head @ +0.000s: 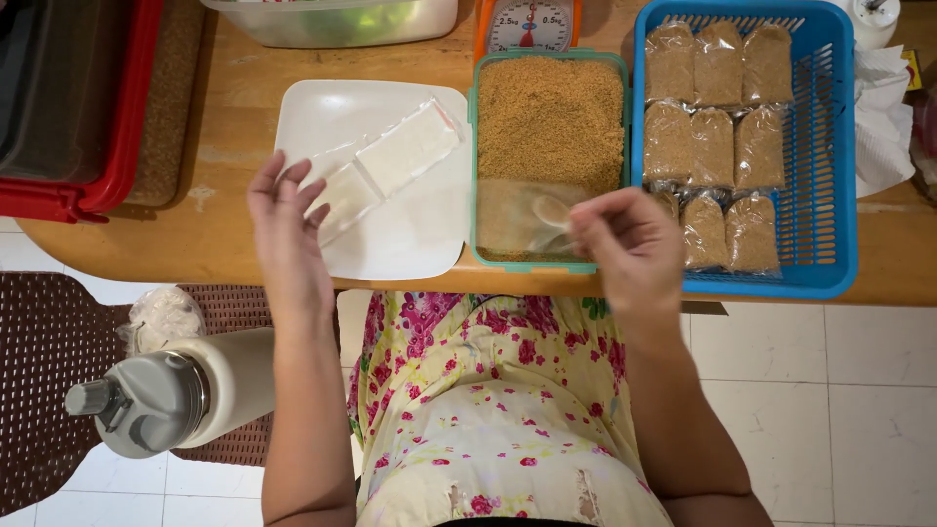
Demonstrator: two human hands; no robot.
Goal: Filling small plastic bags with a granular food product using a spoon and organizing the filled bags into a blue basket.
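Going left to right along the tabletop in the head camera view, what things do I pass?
Red-rimmed bin → white square plate holding empty clear bags, left hand at its near corner → teal tub of brown granules, right hand at its front → blue basket of filled packets → white cloth.

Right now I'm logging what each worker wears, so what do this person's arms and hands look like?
Both arms are bare to the frame edge: no sleeves, gloves, watch or bracelets show. The left hand and right hand carry no visible rings. The garment below is pale with pink flowers and green leaves.
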